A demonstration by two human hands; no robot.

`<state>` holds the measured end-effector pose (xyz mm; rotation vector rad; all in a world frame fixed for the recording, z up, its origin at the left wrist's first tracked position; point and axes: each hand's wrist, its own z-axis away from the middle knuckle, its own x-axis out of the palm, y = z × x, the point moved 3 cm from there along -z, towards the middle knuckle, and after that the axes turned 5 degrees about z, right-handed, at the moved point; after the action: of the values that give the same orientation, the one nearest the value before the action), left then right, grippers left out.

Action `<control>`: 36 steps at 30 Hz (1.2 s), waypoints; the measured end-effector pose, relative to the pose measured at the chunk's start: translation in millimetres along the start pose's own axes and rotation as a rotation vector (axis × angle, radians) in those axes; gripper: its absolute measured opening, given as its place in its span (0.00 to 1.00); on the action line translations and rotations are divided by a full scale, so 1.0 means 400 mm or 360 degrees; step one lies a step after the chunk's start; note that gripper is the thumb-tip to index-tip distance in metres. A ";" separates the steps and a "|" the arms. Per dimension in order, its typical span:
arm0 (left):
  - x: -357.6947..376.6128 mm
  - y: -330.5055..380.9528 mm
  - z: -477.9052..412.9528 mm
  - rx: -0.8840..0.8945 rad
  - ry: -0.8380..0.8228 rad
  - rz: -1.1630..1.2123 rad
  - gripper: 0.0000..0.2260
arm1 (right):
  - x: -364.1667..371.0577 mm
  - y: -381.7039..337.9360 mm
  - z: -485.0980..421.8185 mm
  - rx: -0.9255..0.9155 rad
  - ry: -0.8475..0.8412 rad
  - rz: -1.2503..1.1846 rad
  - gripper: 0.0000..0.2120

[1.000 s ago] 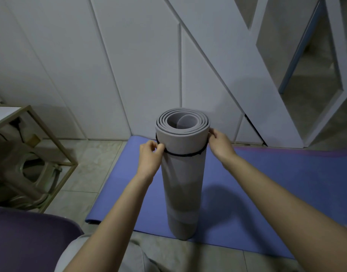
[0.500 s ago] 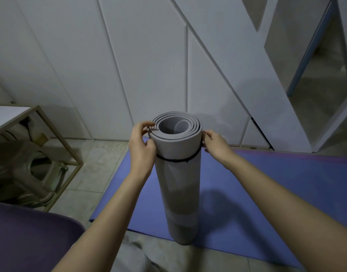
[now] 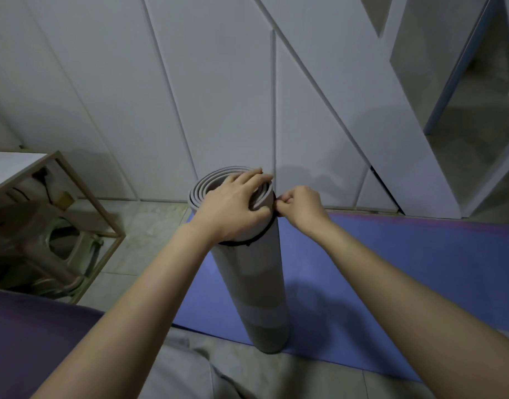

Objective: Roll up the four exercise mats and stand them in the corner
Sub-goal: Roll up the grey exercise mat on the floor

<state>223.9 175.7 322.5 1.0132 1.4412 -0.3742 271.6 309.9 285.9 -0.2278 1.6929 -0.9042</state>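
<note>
One mat (image 3: 253, 283) rolled: your left hand (image 3: 233, 203) flat on top, right hand (image 3: 299, 205) pinching its band (image 3: 247, 241); likely settle band next.

Left hand (image 3: 233, 208) flat — right hand (image 3: 299, 207) curled

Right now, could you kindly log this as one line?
grey rolled mat upright | left hand rests on top | right hand pinches black band | blue mat unrolled
</note>
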 end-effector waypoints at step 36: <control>-0.018 -0.025 0.020 0.0246 0.0170 0.0206 0.23 | 0.003 -0.011 -0.005 -0.0170 -0.0079 -0.0258 0.13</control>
<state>220.3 161.7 324.4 1.2611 1.4493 -0.3454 268.2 307.2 288.1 -0.4613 1.6962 -0.9198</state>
